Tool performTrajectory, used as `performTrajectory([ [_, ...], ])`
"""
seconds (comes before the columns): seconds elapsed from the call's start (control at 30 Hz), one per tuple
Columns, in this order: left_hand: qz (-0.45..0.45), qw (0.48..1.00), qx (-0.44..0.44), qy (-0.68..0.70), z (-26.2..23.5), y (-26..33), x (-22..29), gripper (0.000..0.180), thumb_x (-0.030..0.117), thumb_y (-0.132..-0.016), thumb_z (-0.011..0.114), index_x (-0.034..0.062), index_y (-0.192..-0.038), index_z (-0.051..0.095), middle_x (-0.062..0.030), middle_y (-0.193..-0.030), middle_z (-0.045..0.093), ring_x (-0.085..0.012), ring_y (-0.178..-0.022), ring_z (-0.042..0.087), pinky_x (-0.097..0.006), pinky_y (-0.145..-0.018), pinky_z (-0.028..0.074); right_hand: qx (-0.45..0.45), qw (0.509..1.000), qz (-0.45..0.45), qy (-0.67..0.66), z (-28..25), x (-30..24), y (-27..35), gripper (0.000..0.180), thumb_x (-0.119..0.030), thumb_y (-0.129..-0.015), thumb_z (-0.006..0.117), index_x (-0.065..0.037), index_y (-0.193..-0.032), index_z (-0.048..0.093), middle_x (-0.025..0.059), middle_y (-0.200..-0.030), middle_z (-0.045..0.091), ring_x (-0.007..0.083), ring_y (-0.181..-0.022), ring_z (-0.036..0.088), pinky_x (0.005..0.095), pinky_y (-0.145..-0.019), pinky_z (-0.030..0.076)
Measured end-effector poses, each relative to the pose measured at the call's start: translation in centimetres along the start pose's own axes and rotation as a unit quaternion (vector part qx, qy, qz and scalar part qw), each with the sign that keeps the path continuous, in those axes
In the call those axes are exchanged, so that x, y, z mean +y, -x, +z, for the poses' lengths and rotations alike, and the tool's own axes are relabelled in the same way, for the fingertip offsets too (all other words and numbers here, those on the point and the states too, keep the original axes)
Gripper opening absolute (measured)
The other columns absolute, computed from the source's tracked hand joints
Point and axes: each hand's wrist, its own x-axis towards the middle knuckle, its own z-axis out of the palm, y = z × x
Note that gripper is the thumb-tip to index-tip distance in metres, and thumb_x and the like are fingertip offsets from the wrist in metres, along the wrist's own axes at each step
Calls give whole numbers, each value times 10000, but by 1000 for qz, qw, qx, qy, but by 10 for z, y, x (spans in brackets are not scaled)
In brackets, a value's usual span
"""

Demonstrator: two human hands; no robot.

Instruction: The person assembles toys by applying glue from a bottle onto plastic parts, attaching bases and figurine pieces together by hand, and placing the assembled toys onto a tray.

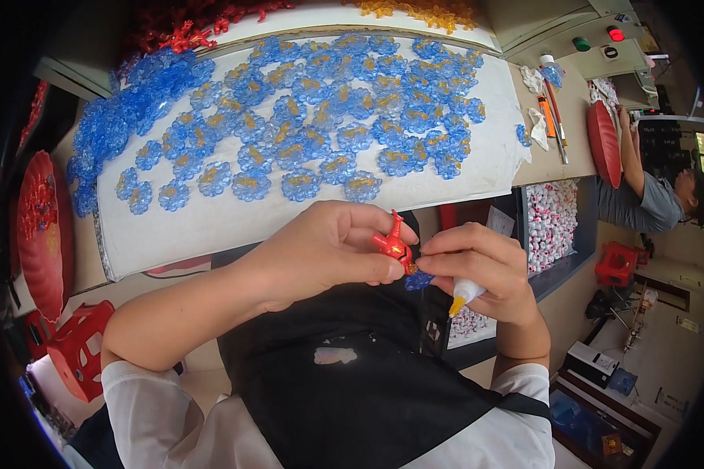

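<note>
My left hand [317,246] is closed, pinching a small glossy red plastic figure [396,247] with a raised end pointing up. My right hand [489,266] meets it just to the right. In its palm lies a small white squeeze bottle [469,291] with a yellow nozzle tilted down and to the left. Its thumb and forefinger touch the lower end of the red figure, where a dark blue translucent piece [419,281] shows beneath. Whether that piece is joined to the figure cannot be made out. Both hands are held above my black apron [289,328], at the table's front edge.
On the white-covered table [211,230] stand rows of blue translucent flower-shaped pieces [299,184] with yellow centres. More blue pieces [125,117] are heaped at left. Red trays [43,234] flank the table. An orange-handled tool [546,117] lies right; a co-worker [657,195] is beyond.
</note>
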Motion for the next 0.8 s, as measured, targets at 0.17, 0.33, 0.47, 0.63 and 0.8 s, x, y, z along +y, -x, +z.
performTrajectory([
  [0.17,18,999,19,-47,0,4,1,290,6,-739,607,-13,-1020,538,-70,-871,608,-91,-809,581,-210,-757,456,-7,1000,-7,11,3,-3,-5,195,-61,-625,673,-35,-816,645,80,-804,571,187,-626,566,262,-520,446],
  [0.33,32,997,23,-73,0,4,-1,280,8,-741,589,-17,-1016,544,-67,-868,608,-81,-800,576,-201,-741,451,-17,1000,-7,0,5,0,-7,198,-67,-616,676,-33,-808,648,76,-790,566,185,-620,563,260,-520,442],
  [0.47,25,997,21,-64,0,4,-2,279,12,-741,582,-17,-1016,546,-65,-869,608,-77,-789,572,-199,-732,449,-16,1000,-12,-15,6,2,-8,205,-70,-611,678,-25,-809,646,77,-784,563,188,-620,564,258,-519,439],
  [0.63,34,998,14,-55,0,4,-5,277,14,-745,577,-13,-1019,547,-66,-871,608,-72,-775,566,-195,-727,446,-22,1000,-4,-20,6,1,-6,215,-69,-610,677,-24,-817,645,80,-793,563,190,-622,566,258,-525,440],
  [0.8,45,998,7,-49,-1,2,-5,270,17,-747,577,-14,-1015,548,-63,-865,606,-72,-773,566,-194,-718,447,-19,1000,7,-21,6,1,-6,209,-65,-623,675,-26,-827,644,79,-802,567,183,-639,567,257,-538,445],
])
